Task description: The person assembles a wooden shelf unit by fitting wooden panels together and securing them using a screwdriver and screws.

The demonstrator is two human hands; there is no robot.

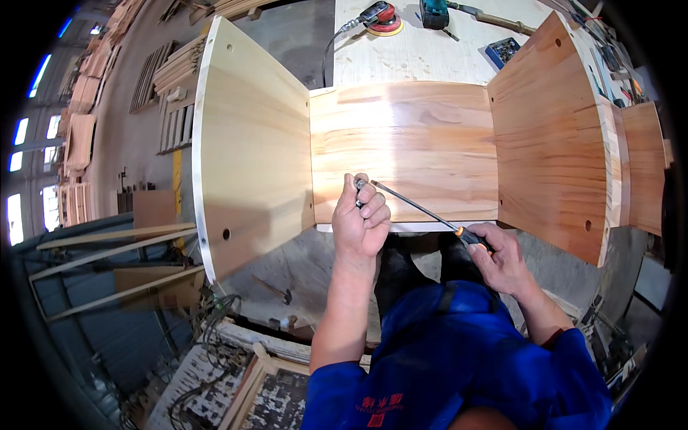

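My left hand (367, 223) is raised in front of the wooden middle panel (405, 150), fingers curled round small silvery metal fittings (359, 184). Their exact kind is too small to make out. In my right hand (504, 259) is a screwdriver (424, 210) with a black and orange handle. Its long shaft slants up to the left, and the tip ends close beside my left fingers. On either side of the middle panel stand a pale left panel (251, 136) and a browner right panel (548, 143), both with round holes near their corners.
Beyond the panels, a pale worktop (351, 61) carries a red sander (383, 18), a teal power tool (434, 13), a wooden-handled tool (502, 23) and a blue box of small parts (503, 50). A hammer (276, 289) lies on the floor. Stacked boards (179, 68) are at the far left.
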